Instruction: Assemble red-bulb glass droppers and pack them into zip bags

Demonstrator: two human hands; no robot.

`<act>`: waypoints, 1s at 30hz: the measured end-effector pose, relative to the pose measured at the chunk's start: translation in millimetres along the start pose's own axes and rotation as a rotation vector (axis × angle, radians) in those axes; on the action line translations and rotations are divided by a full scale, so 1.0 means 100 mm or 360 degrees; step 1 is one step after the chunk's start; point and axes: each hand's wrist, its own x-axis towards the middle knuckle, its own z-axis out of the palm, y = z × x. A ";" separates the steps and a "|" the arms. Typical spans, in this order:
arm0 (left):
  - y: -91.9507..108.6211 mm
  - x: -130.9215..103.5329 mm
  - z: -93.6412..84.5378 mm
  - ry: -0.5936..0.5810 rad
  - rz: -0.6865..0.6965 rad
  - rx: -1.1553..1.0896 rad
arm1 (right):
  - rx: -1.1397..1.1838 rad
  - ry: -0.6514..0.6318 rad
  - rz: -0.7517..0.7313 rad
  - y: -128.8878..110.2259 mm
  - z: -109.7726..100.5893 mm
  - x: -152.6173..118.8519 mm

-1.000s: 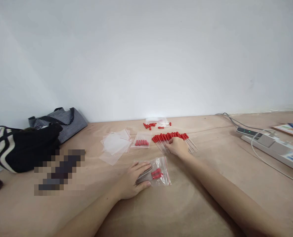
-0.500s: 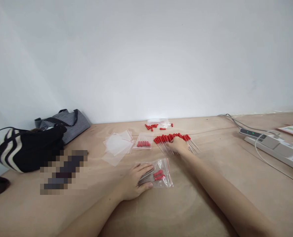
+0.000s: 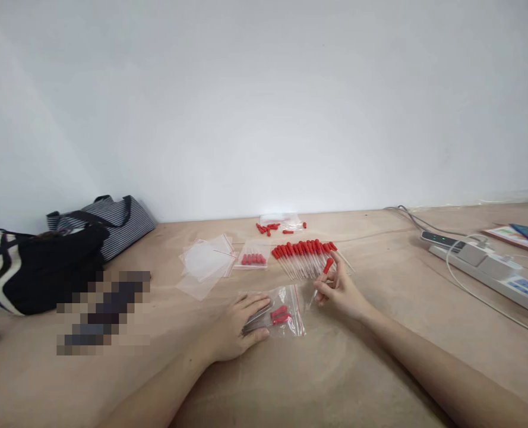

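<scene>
My left hand lies on the left end of a clear zip bag, fingers and thumb stretched out and apart, pressing it against the table. Inside that bag, red-bulbed droppers show their bulbs; the hand hides part of their tubes. My right hand is closed on one dropper, red bulb up and its clear tip slanting down left toward the bag. Just behind it, a fanned row of several droppers lies with bulbs pointing away from me.
Left of the row lies a filled zip bag of droppers, beside a stack of flat zip bags. Loose red bulbs lie near the wall. Cloth bags stand at left; a power strip with cables is at right.
My right hand has drawn back from the row toward me, lifting one dropper out of it. My left hand stays on the zip bag. The view has shifted slightly.
</scene>
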 end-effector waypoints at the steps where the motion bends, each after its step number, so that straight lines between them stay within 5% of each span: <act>1: 0.00 0.00 0.00 0.0006 0.0006 -0.0001 | 0.0033 0.0026 0.0017 0.01 0.02 -0.01; 10: 0.00 -0.01 0.01 0.0039 -0.0016 -0.0035 | 0.0527 0.0180 0.0193 0.06 0.27 0.01; 18: -0.01 -0.01 0.04 0.0093 -0.0029 -0.0092 | 0.0179 -0.0230 0.0252 0.05 0.35 -0.07; 30: -0.03 -0.01 0.06 0.0098 0.0001 -0.0050 | -0.0059 -0.0542 0.0222 0.07 0.47 -0.03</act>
